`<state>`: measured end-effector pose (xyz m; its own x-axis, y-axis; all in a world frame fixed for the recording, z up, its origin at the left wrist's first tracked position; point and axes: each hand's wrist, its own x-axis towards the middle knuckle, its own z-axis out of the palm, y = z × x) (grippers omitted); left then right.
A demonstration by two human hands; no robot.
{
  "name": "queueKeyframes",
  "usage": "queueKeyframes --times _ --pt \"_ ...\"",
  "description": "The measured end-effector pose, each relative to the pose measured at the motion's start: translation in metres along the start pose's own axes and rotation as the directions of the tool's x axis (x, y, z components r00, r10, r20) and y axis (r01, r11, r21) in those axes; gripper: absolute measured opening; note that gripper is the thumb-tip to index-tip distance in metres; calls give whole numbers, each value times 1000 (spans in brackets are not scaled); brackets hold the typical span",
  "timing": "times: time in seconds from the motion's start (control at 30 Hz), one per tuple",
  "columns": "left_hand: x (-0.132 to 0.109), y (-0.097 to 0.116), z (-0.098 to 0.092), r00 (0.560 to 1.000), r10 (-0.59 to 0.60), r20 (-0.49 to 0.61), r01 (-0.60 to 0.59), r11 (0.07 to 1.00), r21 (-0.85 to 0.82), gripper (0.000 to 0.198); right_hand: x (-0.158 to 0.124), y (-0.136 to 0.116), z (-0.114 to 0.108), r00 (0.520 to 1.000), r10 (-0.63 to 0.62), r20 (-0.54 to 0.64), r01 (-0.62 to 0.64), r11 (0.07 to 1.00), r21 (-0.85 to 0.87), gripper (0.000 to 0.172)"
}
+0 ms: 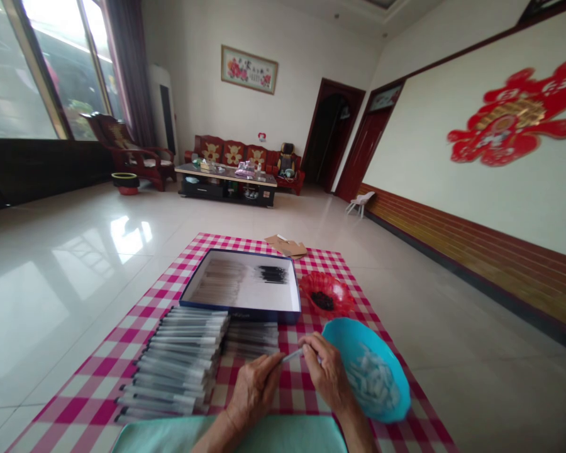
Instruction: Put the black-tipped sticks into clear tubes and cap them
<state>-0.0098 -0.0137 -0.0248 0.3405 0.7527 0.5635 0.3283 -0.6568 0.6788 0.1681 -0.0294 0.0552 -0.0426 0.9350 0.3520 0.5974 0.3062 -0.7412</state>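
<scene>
Between my two hands, a pale, translucent pen point(292, 355) is held across the front of the table. My left hand point(257, 382) is closed around its left end, and my right hand point(325, 370) pinches its right end; the fingers hide both ends. Close by my right hand is a blue bowl point(400, 377) with many small whitish pieces that look like pen caps point(372, 377). Left of my left hand lies a thick stack of clear pens with dark ends point(179, 352). Another row of thin, greyish pen parts point(252, 338) lies just beyond my hands.
A shallow dark-blue box point(290, 313) holds clear tubes point(219, 281) and black-ended pieces point(272, 274). Right of it, a red bowl point(342, 296) contains small dark bits. Cardboard pieces point(287, 246) lie at the checked cloth's point(136, 327) far edge; a green cloth point(297, 434) lies nearest me.
</scene>
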Motion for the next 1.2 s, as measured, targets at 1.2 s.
queueKeyframes --times 1.2 --pt "-7 10 1 997 50 54 -72 833 548 28 -11 18 64 802 585 116 -325 267 907 36"
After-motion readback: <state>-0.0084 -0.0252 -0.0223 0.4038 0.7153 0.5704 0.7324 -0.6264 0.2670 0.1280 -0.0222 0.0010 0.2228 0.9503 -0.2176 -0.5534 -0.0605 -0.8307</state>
